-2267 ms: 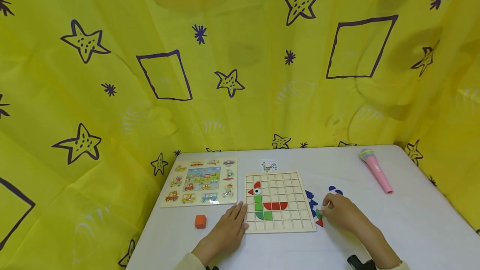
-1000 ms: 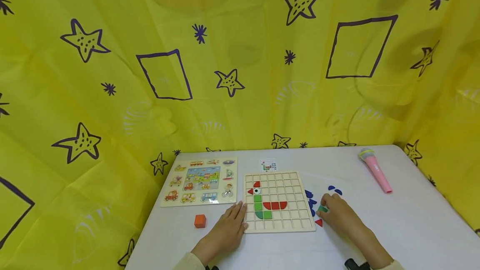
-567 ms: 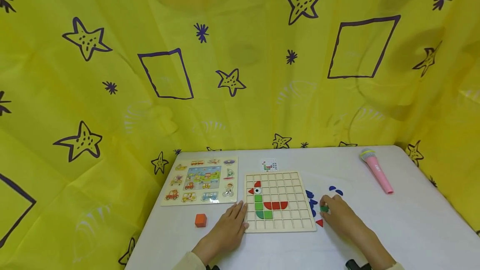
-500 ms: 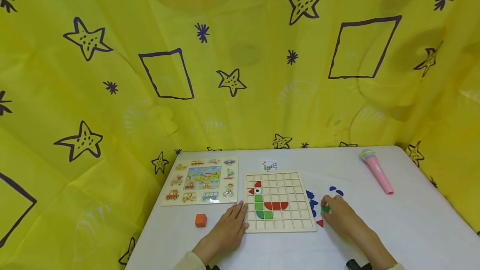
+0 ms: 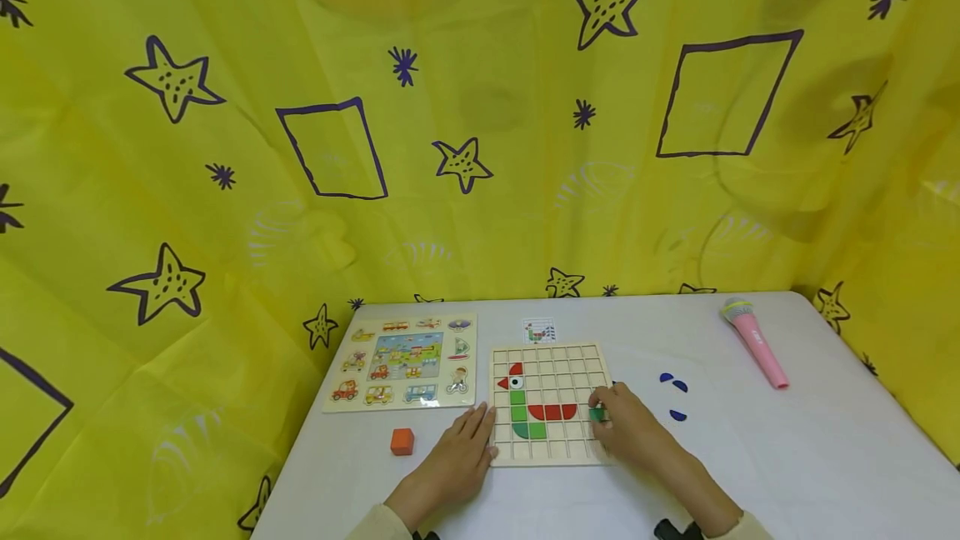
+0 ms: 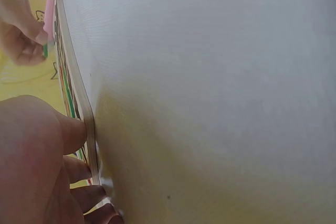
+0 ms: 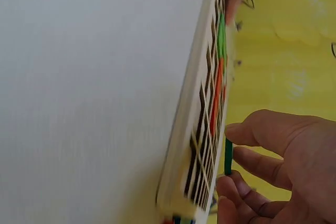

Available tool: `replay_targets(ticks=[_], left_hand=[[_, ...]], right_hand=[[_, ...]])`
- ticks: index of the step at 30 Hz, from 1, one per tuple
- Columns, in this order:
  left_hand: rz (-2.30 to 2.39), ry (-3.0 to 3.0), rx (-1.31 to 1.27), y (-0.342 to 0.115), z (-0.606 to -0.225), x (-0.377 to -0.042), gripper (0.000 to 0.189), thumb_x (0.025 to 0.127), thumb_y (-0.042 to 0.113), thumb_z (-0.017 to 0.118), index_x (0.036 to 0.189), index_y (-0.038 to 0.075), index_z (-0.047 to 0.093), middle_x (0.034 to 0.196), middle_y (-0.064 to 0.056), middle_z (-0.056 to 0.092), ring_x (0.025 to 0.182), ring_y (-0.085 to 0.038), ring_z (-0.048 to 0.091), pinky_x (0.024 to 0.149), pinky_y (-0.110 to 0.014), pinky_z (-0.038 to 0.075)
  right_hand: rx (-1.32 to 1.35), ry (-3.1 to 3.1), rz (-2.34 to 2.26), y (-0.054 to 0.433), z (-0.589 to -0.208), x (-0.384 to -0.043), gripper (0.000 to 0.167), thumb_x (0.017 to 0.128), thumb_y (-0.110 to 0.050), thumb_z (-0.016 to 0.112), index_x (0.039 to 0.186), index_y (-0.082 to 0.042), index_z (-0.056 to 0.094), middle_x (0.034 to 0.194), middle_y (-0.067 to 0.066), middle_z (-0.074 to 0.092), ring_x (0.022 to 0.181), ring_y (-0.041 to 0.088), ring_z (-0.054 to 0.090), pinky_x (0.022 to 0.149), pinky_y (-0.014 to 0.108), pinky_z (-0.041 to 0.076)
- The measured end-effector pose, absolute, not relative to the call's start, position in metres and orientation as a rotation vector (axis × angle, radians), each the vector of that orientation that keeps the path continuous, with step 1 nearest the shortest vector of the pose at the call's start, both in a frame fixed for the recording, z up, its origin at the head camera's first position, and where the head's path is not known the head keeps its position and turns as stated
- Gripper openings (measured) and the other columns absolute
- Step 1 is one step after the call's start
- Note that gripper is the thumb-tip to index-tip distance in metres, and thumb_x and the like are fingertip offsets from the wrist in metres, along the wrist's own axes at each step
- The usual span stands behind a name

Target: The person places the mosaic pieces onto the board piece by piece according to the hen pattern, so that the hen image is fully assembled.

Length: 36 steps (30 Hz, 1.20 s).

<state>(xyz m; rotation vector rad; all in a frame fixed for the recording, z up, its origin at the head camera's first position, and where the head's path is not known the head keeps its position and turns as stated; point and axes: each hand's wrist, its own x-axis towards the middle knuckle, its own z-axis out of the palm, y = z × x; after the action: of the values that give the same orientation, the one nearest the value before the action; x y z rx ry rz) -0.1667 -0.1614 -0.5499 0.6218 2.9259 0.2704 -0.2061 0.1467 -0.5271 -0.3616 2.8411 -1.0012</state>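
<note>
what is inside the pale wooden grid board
The board holds flat red pieces, flat green pieces and a white eye tile. The right hand, pinching a dark green piece, hides some cells' contents from the head view.

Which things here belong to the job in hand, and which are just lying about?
Likely in the job:
grid board
inlaid pieces
green piece pinched by the right hand
loose blue pieces
pattern card

Likely just lying about:
picture puzzle
orange cube
pink microphone

White-covered worktop (image 5: 540, 502) bearing one vehicle picture puzzle (image 5: 405, 355) at left, one orange cube (image 5: 402, 442) just in front of it, one pink microphone (image 5: 757, 347) at far right; behind, yellow cloth (image 5: 510, 232) printed with dark stars.
</note>
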Motion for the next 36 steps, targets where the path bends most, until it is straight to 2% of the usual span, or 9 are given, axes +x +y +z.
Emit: replay_targets(ticks=[11, 20, 29, 36], left_hand=[[0.277, 2.921, 0.616, -0.161, -0.551, -0.167, 0.063, 0.114, 0.04, 0.041, 0.167, 0.008, 0.029, 0.173, -0.012, 0.03, 0.158, -0.035, 0.031, 0.124, -0.053, 0.037], [0.276, 2.929, 0.621, -0.161, -0.553, -0.168, 0.062, 0.114, 0.039, 0.041, 0.167, 0.007, 0.029, 0.172, -0.013, 0.031, 0.157, -0.035, 0.032, 0.124, -0.052, 0.037], [0.28, 2.925, 0.612, -0.161, -0.551, -0.168, 0.063, 0.114, 0.039, 0.043, 0.167, 0.008, 0.03, 0.172, -0.012, 0.031, 0.158, -0.035, 0.032, 0.124, -0.052, 0.036], [0.293, 2.918, 0.61, -0.161, -0.55, -0.167, 0.063, 0.114, 0.039, 0.043, 0.167, 0.008, 0.029, 0.172, -0.013, 0.031, 0.158, -0.035, 0.032, 0.124, -0.053, 0.036]], right_hand=[[-0.561, 2.815, -0.983, 0.104, -0.536, -0.2, 0.021, 0.089, -0.004, 0.081, 0.094, -0.015, 0.064, 0.095, 0.0, 0.05, 0.085, 0.016, 0.049, 0.072, 0.03, 0.048], [-0.654, 2.826, -0.944, 0.094, -0.536, -0.199, 0.018, 0.09, 0.0, 0.08, 0.092, -0.013, 0.067, 0.094, 0.0, 0.053, 0.086, 0.015, 0.05, 0.075, 0.033, 0.051], [-0.707, 2.846, -0.951, 0.094, -0.535, -0.195, 0.018, 0.092, 0.005, 0.072, 0.093, -0.013, 0.069, 0.096, -0.001, 0.053, 0.088, 0.014, 0.051, 0.078, 0.034, 0.053], [-0.704, 2.892, -0.921, 0.096, -0.535, -0.194, 0.017, 0.092, 0.002, 0.075, 0.09, -0.015, 0.072, 0.1, -0.003, 0.055, 0.091, 0.013, 0.055, 0.083, 0.036, 0.057]])
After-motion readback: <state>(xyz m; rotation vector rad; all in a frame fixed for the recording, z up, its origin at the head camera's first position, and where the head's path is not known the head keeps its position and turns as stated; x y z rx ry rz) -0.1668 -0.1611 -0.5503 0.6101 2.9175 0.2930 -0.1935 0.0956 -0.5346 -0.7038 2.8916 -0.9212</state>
